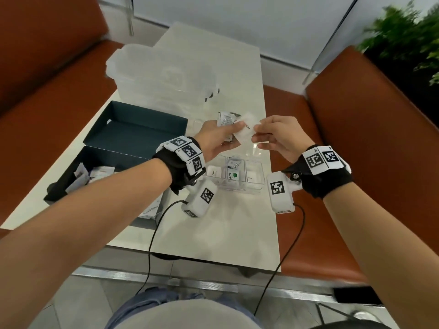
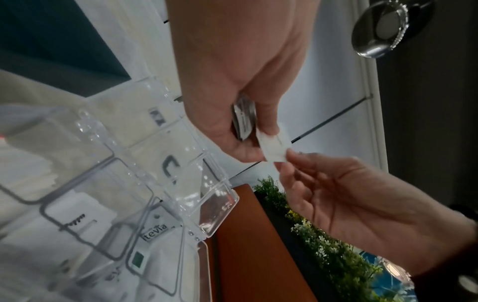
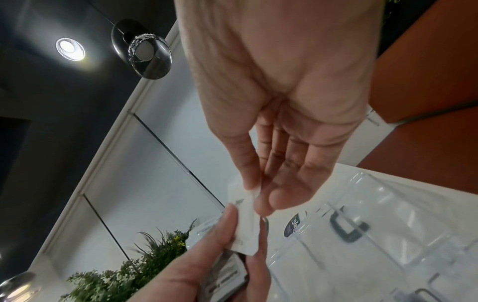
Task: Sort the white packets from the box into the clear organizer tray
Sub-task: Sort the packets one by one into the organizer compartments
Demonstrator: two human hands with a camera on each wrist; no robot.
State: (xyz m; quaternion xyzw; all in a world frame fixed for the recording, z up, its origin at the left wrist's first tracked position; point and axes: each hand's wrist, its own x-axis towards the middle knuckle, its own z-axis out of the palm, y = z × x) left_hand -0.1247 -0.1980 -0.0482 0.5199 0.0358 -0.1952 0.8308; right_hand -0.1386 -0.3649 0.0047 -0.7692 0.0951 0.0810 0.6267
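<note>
The white packet point(image 1: 244, 128) was held in the air between both hands, above the far end of the clear organizer tray point(image 1: 257, 173). The left hand point(image 1: 215, 140) pinched one end of it between thumb and forefinger, and its remaining fingers were curled round a small stack of further packets point(image 1: 225, 120) pressed against the palm. The right hand point(image 1: 276, 136) met it from the other side, thumb and forefinger tips closed on the packet's opposite end, the other fingers extended loosely below. In the right wrist view the packet point(image 3: 247, 222) hung between the two grips, with the darker printed stack point(image 3: 227, 273) wedged in the left hand beneath it.

Below the grips, the tray sat on the pale surface point(image 1: 237, 233), and its near compartments already held packets, one marked with green lettering point(image 1: 234, 175). To the left of the left hand lay the dark open box point(image 1: 133, 129), with a few loose packets point(image 1: 95, 174) in its near half. Beyond the hands stood a frosted plastic container point(image 1: 161, 74). Orange-brown seats point(image 1: 356, 115) flanked the surface on both sides.
</note>
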